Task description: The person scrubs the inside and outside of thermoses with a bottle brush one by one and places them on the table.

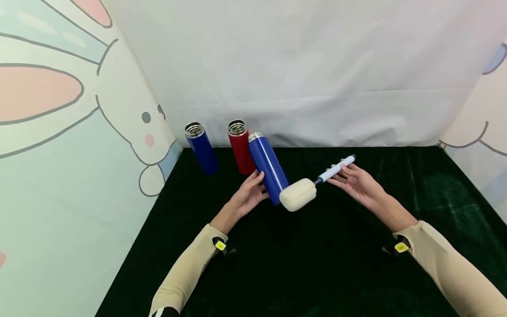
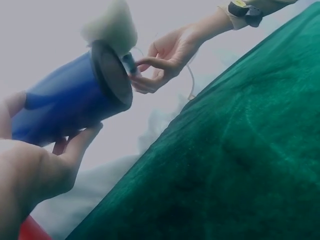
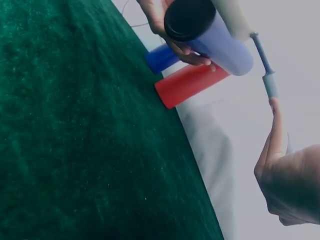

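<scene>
A blue bottle (image 1: pixel 269 167) without a lid is tilted in the air, its steel mouth up and to the left. My left hand (image 1: pixel 247 193) grips it near its lower part; the dark base (image 2: pixel 112 75) faces the left wrist camera. My right hand (image 1: pixel 362 187) holds a bottle brush by its light blue handle (image 1: pixel 336 169), between thumb and fingers. The brush's cream sponge head (image 1: pixel 298 194) hangs beside the bottle's lower end, overlapping it in the head view; whether they touch I cannot tell.
Behind, on the dark green cloth (image 1: pixel 317 264), stand a second blue bottle (image 1: pixel 203 152) and a red bottle (image 1: pixel 239 152), both uncapped. A white sheet (image 1: pixel 317 66) closes off the back, and a wall with cartoon rabbits (image 1: pixel 59 198) is at the left.
</scene>
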`<state>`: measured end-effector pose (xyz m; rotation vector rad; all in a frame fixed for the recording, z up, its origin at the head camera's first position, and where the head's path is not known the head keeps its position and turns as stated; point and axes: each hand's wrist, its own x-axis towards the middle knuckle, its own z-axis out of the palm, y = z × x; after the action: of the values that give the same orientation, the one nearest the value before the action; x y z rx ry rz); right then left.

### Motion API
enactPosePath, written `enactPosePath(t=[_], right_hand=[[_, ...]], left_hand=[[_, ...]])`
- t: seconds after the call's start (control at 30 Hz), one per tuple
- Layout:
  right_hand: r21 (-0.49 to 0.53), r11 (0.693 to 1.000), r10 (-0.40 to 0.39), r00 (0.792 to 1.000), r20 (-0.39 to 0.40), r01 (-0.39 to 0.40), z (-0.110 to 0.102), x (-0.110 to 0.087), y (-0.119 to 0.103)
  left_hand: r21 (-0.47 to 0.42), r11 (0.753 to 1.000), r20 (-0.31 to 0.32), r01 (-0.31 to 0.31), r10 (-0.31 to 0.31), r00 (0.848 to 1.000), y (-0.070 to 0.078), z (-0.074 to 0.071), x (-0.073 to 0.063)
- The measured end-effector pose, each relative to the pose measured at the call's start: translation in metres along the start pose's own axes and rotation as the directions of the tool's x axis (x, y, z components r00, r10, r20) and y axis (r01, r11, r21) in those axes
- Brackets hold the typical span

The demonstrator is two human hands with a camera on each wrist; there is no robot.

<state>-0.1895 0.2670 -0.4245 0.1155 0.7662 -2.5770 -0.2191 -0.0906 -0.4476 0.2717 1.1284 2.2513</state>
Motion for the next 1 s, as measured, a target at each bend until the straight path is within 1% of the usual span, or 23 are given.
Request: enactPosePath(t=[0.1,0.2,0.3,0.43,0.53,0.6,0.67,0.87,1.0], right_hand=[[0.064,0.998,0.003,0.999,-0.033,-0.001,0.002,0.008,-0.001],[0.188,0.982,0.016,0.999,-0.050,-0.007,0.004,0.018,-0.001],[0.313,0.950,0.027,0.998,-0.050,-0.010,0.009,0.028,-0.004],[0.424,0.906,0.008,0.999,-0.046,0.012,0.019,0.041,-0.009],[0.496,0.868,-0.009,0.998,-0.057,0.036,0.025,0.051,-0.012],[0.526,0.849,-0.016,0.998,-0.068,0.049,0.028,0.056,-0.012],[0.542,0.838,-0.018,0.996,-0.092,0.066,0.029,0.060,-0.011],[0.552,0.827,-0.044,0.991,-0.123,0.106,0.033,0.067,-0.009],[0.563,0.820,-0.016,0.989,-0.149,0.098,0.031,0.067,-0.008]], left_hand=[[0.039,0.999,0.030,0.008,-0.009,1.000,-0.002,0.002,0.000],[0.055,0.998,0.040,0.018,-0.020,0.999,-0.004,0.005,-0.001],[0.028,0.999,0.046,0.040,-0.041,0.998,-0.006,0.008,-0.002],[-0.019,0.998,0.069,0.056,-0.055,0.996,-0.010,0.010,-0.004],[-0.016,0.998,0.070,0.053,-0.051,0.996,-0.011,0.010,-0.005],[0.000,0.999,0.061,0.049,-0.049,0.997,-0.012,0.010,-0.005],[0.019,0.999,0.054,0.048,-0.049,0.997,-0.012,0.010,-0.005],[0.056,0.997,0.049,0.044,-0.047,0.998,-0.012,0.009,-0.007],[0.086,0.995,0.049,0.057,-0.061,0.997,-0.012,0.010,-0.008]])
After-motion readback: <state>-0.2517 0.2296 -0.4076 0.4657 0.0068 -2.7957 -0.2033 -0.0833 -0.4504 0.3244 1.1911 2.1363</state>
